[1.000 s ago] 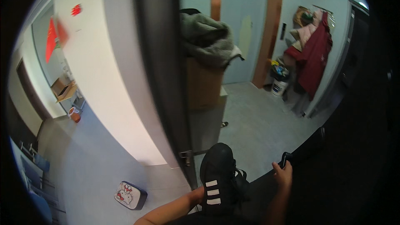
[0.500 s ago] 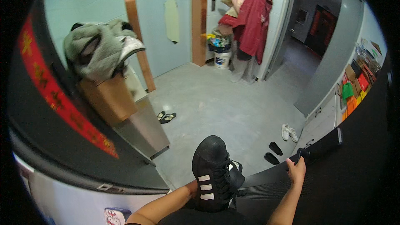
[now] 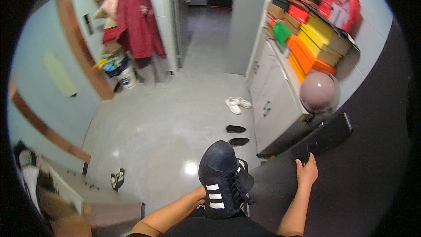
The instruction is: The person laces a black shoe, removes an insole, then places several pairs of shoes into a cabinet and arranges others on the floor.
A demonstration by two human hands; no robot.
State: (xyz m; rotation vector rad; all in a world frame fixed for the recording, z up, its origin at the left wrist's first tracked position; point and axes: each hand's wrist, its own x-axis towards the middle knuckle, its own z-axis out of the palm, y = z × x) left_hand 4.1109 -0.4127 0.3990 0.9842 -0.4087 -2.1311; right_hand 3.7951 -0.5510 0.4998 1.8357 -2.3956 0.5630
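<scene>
My left hand is closed around the heel side of the dark sneaker, the one with three white stripes, and carries it toe-forward over the grey floor. My right hand, just right of the sneaker, is gripped on the edge of a dark door; how tightly the fingers wrap I cannot tell. Beyond the sneaker's toe lie two flat black slippers, and farther off a white pair. Right of those stands a pale cabinet with a mauve ball and stacked coloured boxes on top. The sneaker looks light, I judge, with a soft upper that gives and a stiffer sole. The heel counter seems the firmest hold, and loose laces may dangle.
</scene>
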